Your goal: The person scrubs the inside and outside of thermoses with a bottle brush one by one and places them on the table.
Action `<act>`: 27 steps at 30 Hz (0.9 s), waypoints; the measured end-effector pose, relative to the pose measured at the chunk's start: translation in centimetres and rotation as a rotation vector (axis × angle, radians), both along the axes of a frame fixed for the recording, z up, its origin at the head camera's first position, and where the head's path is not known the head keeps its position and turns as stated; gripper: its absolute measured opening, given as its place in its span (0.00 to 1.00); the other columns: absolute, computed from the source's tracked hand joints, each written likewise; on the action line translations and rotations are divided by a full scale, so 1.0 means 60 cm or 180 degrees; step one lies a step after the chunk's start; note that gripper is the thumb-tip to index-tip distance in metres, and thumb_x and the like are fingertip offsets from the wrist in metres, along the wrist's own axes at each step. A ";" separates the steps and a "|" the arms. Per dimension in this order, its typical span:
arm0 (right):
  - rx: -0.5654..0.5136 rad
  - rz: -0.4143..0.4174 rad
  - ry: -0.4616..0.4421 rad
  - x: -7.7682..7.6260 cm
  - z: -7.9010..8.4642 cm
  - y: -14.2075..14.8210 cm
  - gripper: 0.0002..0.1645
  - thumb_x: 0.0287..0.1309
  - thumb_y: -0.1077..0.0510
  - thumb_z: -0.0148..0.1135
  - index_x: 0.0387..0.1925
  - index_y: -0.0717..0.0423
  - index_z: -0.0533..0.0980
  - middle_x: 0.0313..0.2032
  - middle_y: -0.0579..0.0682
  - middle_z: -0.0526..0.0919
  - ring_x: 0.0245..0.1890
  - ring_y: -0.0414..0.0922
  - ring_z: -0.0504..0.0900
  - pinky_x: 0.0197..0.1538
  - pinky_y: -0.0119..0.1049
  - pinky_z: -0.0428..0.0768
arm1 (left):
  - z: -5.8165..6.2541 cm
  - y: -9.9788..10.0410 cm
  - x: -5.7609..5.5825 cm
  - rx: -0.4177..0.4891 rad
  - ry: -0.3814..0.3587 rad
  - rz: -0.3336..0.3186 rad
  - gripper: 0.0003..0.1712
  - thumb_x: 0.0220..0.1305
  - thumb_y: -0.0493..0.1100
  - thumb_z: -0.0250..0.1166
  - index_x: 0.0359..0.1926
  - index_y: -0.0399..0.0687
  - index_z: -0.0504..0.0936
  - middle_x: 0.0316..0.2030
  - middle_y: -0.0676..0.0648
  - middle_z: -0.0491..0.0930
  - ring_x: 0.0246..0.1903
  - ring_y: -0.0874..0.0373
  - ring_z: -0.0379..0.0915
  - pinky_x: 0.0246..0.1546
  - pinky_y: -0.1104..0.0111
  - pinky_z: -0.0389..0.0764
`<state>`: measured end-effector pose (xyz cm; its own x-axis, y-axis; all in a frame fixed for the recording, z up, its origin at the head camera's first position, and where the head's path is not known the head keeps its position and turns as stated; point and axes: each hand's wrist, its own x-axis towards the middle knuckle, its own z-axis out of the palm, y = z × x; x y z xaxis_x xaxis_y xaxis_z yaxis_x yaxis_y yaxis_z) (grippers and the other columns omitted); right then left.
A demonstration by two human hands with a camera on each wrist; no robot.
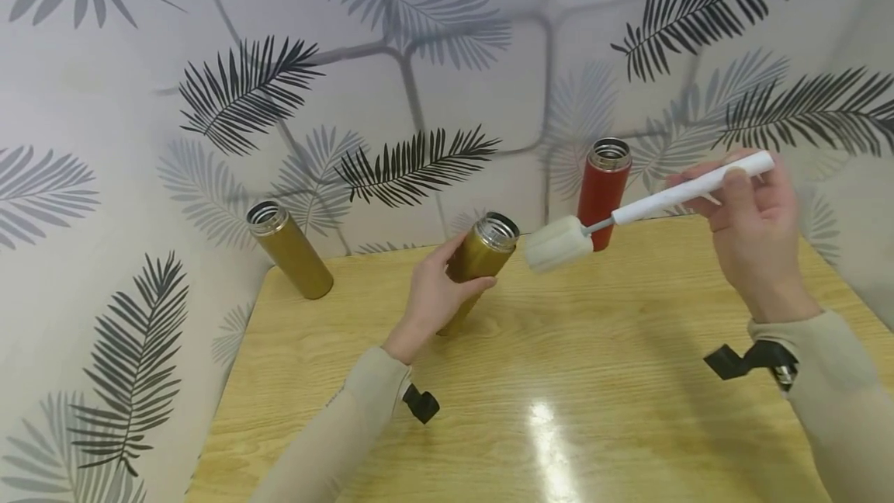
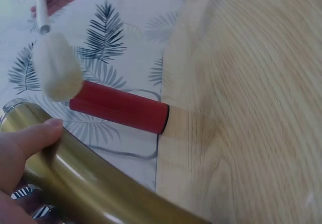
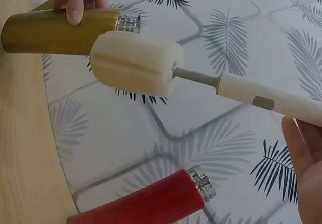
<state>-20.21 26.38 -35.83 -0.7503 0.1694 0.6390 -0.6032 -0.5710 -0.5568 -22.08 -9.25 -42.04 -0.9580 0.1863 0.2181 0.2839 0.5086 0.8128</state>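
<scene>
My left hand [image 1: 438,286] grips a gold thermos flask [image 1: 482,251], lidless, its steel mouth tilted up to the right. In the left wrist view the thumb lies along the flask's gold side [image 2: 95,173]. My right hand [image 1: 757,231] holds a bottle brush by its white handle [image 1: 691,189]. A cream sponge head [image 1: 559,243] on a grey stem points left, just right of the gold flask's mouth and apart from it in the head view. The right wrist view shows the sponge [image 3: 136,63] close by the steel neck [image 3: 129,22].
An uncapped red flask [image 1: 602,185] stands at the table's back edge, partly behind the brush. Another uncapped gold flask [image 1: 293,251] stands at the back left. The wooden table [image 1: 489,410] meets a leaf-patterned wall [image 1: 475,84].
</scene>
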 end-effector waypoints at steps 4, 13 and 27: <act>-0.0048 -0.0288 -0.0037 -0.001 -0.004 0.006 0.04 0.74 0.72 0.52 0.46 0.74 0.70 0.40 0.68 0.87 0.43 0.55 0.86 0.50 0.39 0.84 | -0.001 -0.002 -0.001 0.0389 -0.0485 -0.0002 0.50 0.57 0.49 0.81 0.77 0.50 0.68 0.69 0.45 0.75 0.65 0.43 0.74 0.64 0.51 0.78; -0.0278 -0.0047 -0.0122 0.006 -0.004 0.012 0.04 0.72 0.79 0.48 0.40 0.78 0.70 0.38 0.73 0.86 0.40 0.59 0.87 0.40 0.42 0.86 | 0.003 -0.003 0.000 0.0963 -0.0939 -0.0177 0.46 0.61 0.52 0.78 0.77 0.56 0.69 0.66 0.48 0.76 0.64 0.47 0.76 0.59 0.53 0.81; 0.0276 0.0039 -0.0300 0.017 -0.006 -0.003 0.08 0.68 0.82 0.47 0.42 0.74 0.69 0.48 0.72 0.85 0.45 0.59 0.88 0.51 0.44 0.87 | 0.001 0.005 -0.009 0.1713 -0.1457 -0.0060 0.36 0.72 0.50 0.69 0.77 0.53 0.68 0.69 0.42 0.75 0.62 0.43 0.77 0.53 0.44 0.83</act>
